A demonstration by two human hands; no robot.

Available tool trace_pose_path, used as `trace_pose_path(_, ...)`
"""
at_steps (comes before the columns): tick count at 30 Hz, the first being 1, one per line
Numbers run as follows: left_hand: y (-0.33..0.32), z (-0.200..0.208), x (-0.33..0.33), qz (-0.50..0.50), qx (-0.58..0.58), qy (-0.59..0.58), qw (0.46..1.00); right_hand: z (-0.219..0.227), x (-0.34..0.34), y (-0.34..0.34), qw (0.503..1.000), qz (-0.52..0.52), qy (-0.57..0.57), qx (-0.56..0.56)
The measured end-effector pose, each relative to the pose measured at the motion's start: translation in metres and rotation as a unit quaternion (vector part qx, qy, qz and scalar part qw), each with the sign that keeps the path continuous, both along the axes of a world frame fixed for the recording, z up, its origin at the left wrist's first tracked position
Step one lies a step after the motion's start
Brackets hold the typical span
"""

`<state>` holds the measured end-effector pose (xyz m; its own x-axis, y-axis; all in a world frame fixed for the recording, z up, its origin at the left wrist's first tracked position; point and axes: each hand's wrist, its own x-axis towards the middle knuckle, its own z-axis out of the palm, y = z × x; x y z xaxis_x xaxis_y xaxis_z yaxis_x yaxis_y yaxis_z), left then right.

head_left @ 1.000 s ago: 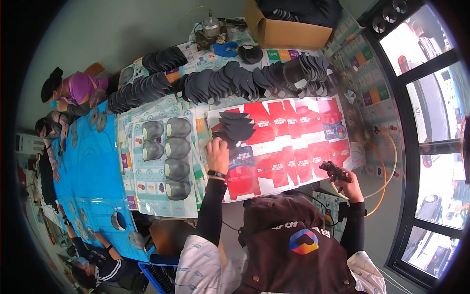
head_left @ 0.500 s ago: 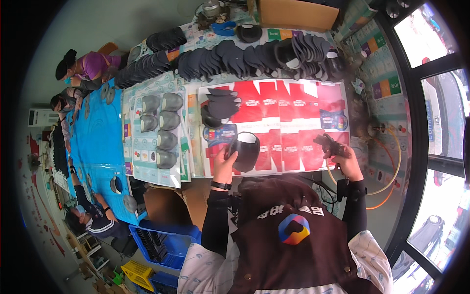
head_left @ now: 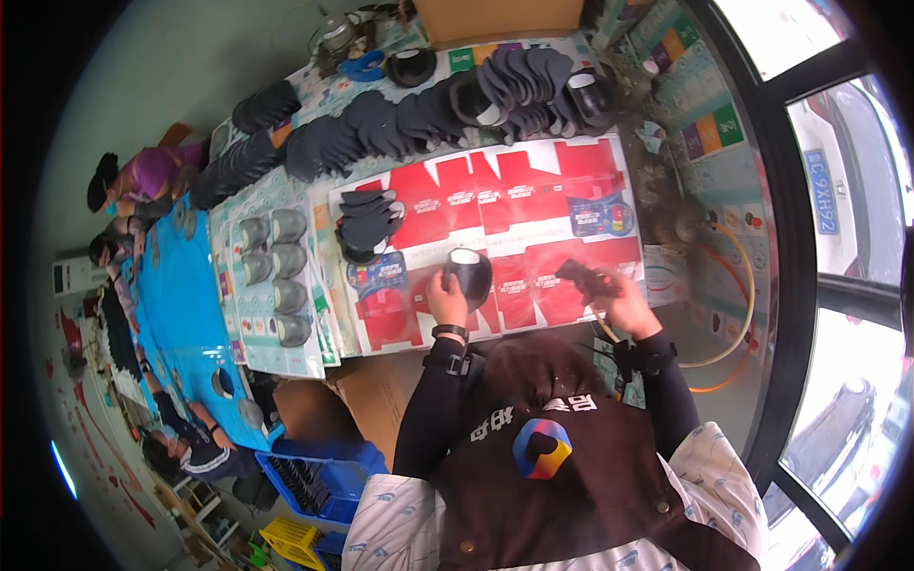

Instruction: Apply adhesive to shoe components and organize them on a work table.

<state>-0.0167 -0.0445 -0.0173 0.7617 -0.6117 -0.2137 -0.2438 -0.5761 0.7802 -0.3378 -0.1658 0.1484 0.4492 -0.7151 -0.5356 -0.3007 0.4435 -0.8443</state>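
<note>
My left hand grips a black, rounded cup-shaped shell by its left side; a whitish patch shows at the shell's top. To its right, my right hand is closed around a dark spray gun, whose nozzle end points left toward the shell without touching it. A pale hose runs down below this hand. Both hands are over the near part of a red and white printed sheet on the table. A small stack of dark curved pieces lies on the sheet's left end.
Long overlapping rows of dark pieces line the table's far side. Several grey shells stand left of the sheet. Yellow and orange hoses loop at right. Co-workers sit along a blue-covered table; a blue crate stands below.
The view has turned, so the table appears further left. My right hand has brought the spray gun closer to the shell, which stays in my left hand.
</note>
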Motion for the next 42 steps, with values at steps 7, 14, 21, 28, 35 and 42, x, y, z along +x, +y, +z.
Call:
trace_pose_path(7,-0.03,-0.038,-0.006,-0.023,0.053,0.125,0.99,0.009,0.035,-0.005,0.992,0.056,0.112,-0.025)
trace_pose_path(14,-0.055,-0.028,-0.033,-0.106,0.055,0.088,0.989,0.01,0.06,-0.017,0.968,0.096,0.188,-0.133)
trace_pose_path(21,-0.046,-0.059,-0.011,-0.117,0.03,0.179,0.976,-0.022,0.098,-0.026,0.961,0.139,0.163,-0.177)
trace_pose_path(28,-0.039,-0.069,-0.005,-0.119,0.001,0.256,0.959,-0.027,0.104,-0.032,0.95,0.16,0.178,-0.2)
trace_pose_path(35,-0.043,-0.031,-0.013,-0.098,-0.039,0.353,0.93,-0.027,0.097,-0.036,0.947,0.147,0.217,-0.187)
trace_pose_path(42,-0.047,-0.017,-0.016,-0.123,-0.017,0.369,0.921,-0.023,0.09,-0.037,0.958,0.107,0.182,-0.195)
